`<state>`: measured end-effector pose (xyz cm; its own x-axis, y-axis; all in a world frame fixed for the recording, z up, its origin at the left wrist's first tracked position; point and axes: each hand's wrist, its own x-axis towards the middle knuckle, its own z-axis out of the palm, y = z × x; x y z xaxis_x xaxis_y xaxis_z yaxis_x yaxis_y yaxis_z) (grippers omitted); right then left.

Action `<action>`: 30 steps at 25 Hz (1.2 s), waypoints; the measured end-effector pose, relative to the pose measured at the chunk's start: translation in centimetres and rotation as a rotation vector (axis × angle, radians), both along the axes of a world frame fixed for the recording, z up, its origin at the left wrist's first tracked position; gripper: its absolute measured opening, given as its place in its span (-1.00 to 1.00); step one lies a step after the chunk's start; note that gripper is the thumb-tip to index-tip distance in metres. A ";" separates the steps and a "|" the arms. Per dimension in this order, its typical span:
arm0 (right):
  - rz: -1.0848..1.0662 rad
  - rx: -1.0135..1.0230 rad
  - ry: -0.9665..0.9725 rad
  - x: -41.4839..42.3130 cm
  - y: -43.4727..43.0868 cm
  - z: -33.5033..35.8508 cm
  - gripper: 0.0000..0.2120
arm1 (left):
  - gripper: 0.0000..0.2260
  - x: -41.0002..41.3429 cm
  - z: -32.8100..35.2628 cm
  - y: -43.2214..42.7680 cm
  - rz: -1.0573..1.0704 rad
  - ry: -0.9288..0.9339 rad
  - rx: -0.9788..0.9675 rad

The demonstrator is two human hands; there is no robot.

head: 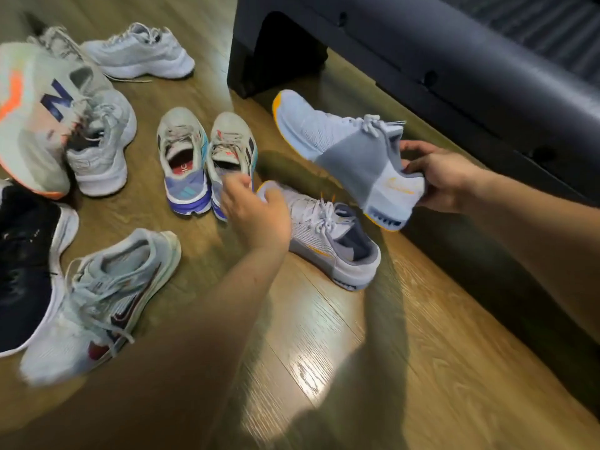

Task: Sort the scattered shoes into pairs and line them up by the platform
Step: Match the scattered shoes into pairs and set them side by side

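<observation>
My right hand [435, 175] grips the heel of a white and grey shoe with an orange sole edge [344, 147], held above the floor with its toe pointing away. Its twin [328, 235] lies on the floor below it. My left hand [256, 209] hovers over that twin's toe and next to the purple-soled white pair [207, 164], fingers curled and blurred; whether it touches a shoe is unclear. The black platform [422, 60] stands at the upper right.
On the wooden floor [324, 352] to the left lie a pale grey running shoe [100, 303], a black shoe [22, 264], a big white shoe with an N and orange marks [29, 115], and several white sneakers [139, 53].
</observation>
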<state>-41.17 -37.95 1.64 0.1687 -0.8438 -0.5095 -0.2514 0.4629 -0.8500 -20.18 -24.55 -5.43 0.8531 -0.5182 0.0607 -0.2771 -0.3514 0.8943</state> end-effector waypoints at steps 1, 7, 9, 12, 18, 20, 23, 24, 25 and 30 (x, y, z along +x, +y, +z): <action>-0.057 -0.068 0.049 0.4 0.0 -0.4 -0.59 | -0.55 -0.8 -0.9 0.3 -0.105 0.194 0.175; -0.026 -0.230 0.597 -0.9 2.4 -5.1 -0.49 | -0.37 -6.2 -2.8 0.3 -0.487 0.572 0.519; 0.020 -0.140 0.595 -1.3 3.7 -6.3 -0.52 | -0.46 -5.2 -2.6 0.1 -0.518 0.441 0.551; 0.223 0.104 0.537 -1.7 5.2 -7.4 -0.48 | -0.49 -2.8 -3.4 1.2 -0.552 0.174 0.560; 0.228 0.144 0.583 -0.1 6.1 -7.5 -0.59 | -0.57 0.1 -4.5 2.4 -0.561 0.059 0.543; 0.186 0.134 0.562 2.0 7.7 -8.7 -0.59 | -0.60 0.0 -4.5 2.1 -0.575 0.086 0.556; 0.173 0.152 0.532 1.8 8.1 -8.5 -0.60 | -0.67 1.0 -4.2 1.8 -0.577 0.143 0.510; 0.171 0.136 0.547 0.6 7.6 -8.1 -0.63 | -0.68 1.5 -4.3 2.0 -0.573 0.119 0.489; 0.162 0.128 0.580 -0.6 7.0 -7.7 -0.65 | -0.68 1.9 -4.5 2.2 -0.570 0.080 0.480; 0.282 0.237 0.626 1.2 8.5 -7.8 -0.79 | -0.68 0.8 -3.7 1.7 -0.606 0.079 0.547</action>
<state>-39.94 -29.42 -6.17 -0.0192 -0.6661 -0.7456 -0.7948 0.4626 -0.3928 -19.36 -22.84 -9.09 0.4064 -0.8296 -0.3828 -0.5022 -0.5528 0.6649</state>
